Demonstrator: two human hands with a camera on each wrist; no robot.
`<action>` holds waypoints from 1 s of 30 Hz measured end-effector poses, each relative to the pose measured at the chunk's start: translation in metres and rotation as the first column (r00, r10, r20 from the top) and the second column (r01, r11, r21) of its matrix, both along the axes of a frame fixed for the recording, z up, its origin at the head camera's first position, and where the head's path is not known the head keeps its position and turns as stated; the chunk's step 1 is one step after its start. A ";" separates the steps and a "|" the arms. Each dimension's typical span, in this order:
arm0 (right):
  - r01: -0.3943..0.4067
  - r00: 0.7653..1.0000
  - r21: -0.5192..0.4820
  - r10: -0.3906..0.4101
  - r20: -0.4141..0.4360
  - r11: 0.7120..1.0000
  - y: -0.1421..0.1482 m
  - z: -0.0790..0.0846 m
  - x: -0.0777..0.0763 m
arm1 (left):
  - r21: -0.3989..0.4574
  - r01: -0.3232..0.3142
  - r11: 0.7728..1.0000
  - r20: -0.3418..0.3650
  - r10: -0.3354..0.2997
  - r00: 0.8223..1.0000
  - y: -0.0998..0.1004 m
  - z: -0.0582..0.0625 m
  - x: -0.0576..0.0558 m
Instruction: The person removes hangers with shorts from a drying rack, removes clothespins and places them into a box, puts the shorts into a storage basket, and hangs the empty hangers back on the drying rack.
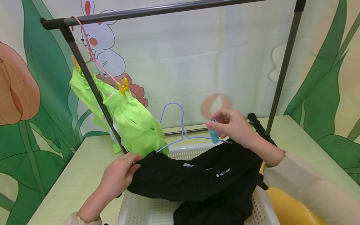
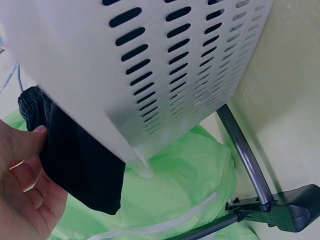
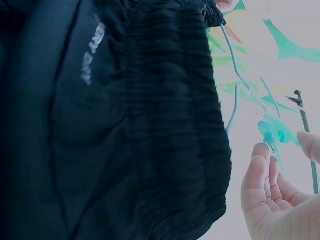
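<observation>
Black elastic-waist garment (image 1: pixel 180 179) with "VERY DRY" lettering lies over a white basket (image 1: pixel 152 207), a blue-purple hanger (image 1: pixel 182 125) standing in its waist opening. My left hand (image 1: pixel 119 172) pinches the left end of the waistband between thumb and fingers; the left wrist view shows the same grip on the black cloth (image 2: pixel 82 160). Over the right arm of the hanger, my right hand (image 1: pixel 232 128) holds a light-blue clothespin (image 1: pixel 214 132) between thumb and fingers. In the right wrist view, the clothespin (image 3: pixel 275 132) looks washed out beside the waistband.
A dark metal rack (image 1: pixel 168 10) frames the work area. On its left hangs a pink hanger (image 1: pixel 90 47) carrying green pants (image 1: pixel 135 125), held by yellow clothespins (image 1: pixel 123 86). Something yellow and rounded (image 1: pixel 289 206) sits right of the basket on the pale table (image 1: pixel 70 184).
</observation>
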State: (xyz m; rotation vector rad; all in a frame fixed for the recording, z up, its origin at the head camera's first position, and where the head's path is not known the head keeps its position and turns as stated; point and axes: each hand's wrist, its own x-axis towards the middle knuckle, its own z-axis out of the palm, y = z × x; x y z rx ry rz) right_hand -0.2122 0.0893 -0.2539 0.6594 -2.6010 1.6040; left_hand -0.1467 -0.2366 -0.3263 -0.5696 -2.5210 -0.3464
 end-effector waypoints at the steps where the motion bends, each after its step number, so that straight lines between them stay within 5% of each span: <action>1: 0.002 1.000 0.003 -0.002 -0.001 1.000 0.002 0.000 -0.001 | 0.000 0.000 1.000 0.001 0.000 1.000 0.000 0.000 0.000; 30: 0.058 0.993 0.062 -0.064 0.102 0.996 0.056 -0.009 -0.003 | -0.005 0.012 1.000 -0.014 -0.013 1.000 0.000 -0.001 -0.001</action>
